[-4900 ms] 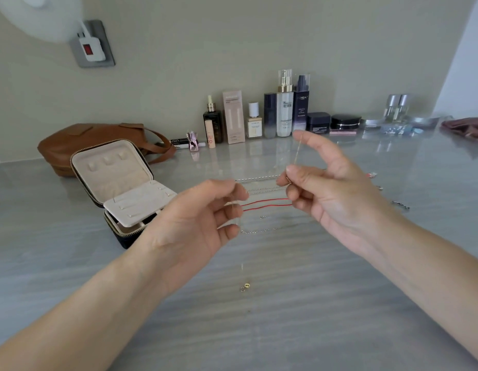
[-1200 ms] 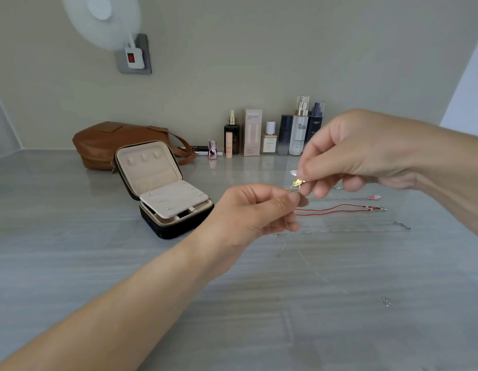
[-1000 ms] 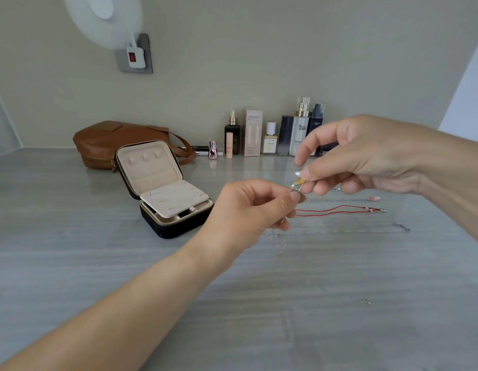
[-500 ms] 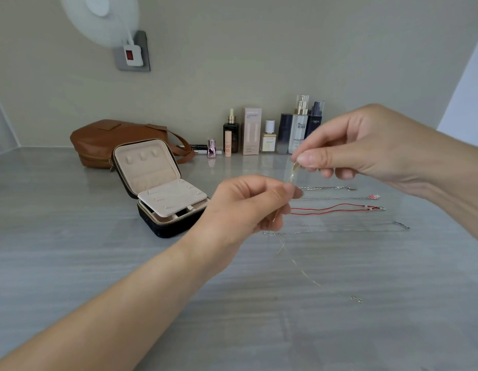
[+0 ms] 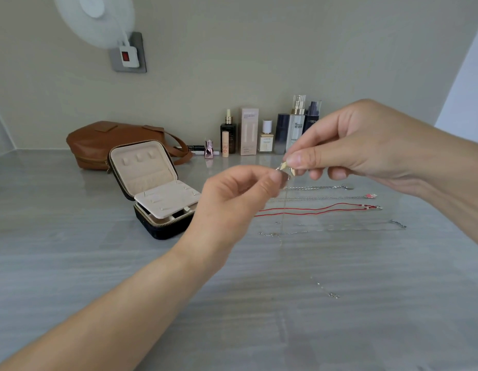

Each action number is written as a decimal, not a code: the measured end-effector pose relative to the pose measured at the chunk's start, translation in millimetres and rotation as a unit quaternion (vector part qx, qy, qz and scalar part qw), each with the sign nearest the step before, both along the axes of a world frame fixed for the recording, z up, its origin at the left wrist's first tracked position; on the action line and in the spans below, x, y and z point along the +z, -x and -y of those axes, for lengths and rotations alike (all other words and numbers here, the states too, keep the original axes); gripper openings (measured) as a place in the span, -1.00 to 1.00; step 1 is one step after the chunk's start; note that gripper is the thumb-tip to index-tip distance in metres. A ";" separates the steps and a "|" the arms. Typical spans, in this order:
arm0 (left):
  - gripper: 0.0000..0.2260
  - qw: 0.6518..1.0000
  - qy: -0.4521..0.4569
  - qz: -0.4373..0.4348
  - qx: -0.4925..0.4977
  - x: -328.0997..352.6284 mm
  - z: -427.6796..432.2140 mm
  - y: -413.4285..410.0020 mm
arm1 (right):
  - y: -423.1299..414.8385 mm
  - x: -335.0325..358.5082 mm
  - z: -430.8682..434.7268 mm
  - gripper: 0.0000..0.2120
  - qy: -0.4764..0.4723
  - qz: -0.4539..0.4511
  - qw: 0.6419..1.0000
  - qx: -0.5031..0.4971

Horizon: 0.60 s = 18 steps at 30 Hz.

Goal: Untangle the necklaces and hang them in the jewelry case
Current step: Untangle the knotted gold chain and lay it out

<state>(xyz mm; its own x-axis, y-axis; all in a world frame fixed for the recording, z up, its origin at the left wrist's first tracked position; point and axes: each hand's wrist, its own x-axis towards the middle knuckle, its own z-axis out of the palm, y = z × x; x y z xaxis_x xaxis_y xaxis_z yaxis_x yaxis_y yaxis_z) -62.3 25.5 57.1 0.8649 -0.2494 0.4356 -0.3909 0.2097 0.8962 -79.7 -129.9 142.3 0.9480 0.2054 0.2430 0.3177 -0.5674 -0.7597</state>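
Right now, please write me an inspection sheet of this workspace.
Surface: grey streaked counter.
Job's things: case open, lid up, left of the hands; red cord and silver chains lie in separate rows at right; thin chain seems to hang from the gold piece down to the counter.
Clutter: brown bag behind the case; bottles in a row at the wall.
Hands: left hand and right hand both pinch the gold piece, above the counter.
Cables: white cord runs from the plug up toward the fan.
Surroundings: beige wall; socket plate behind the plug.
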 end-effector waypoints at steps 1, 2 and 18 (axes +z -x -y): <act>-0.88 1.000 0.005 -0.012 0.003 -0.5 -1.1 -2.5 | 0.2 0.1 -0.1 -0.98 -0.007 -0.007 1.000 -0.001; -0.83 1.000 0.012 -0.027 0.005 -0.8 -1.7 -4.6 | 0.3 0.1 -0.4 -0.97 -0.014 -0.014 1.000 -0.001; -0.54 0.975 -0.053 -0.135 -0.171 -2.9 -0.5 -2.8 | 7.3 9.9 2.1 -0.95 -0.018 -0.054 0.998 0.009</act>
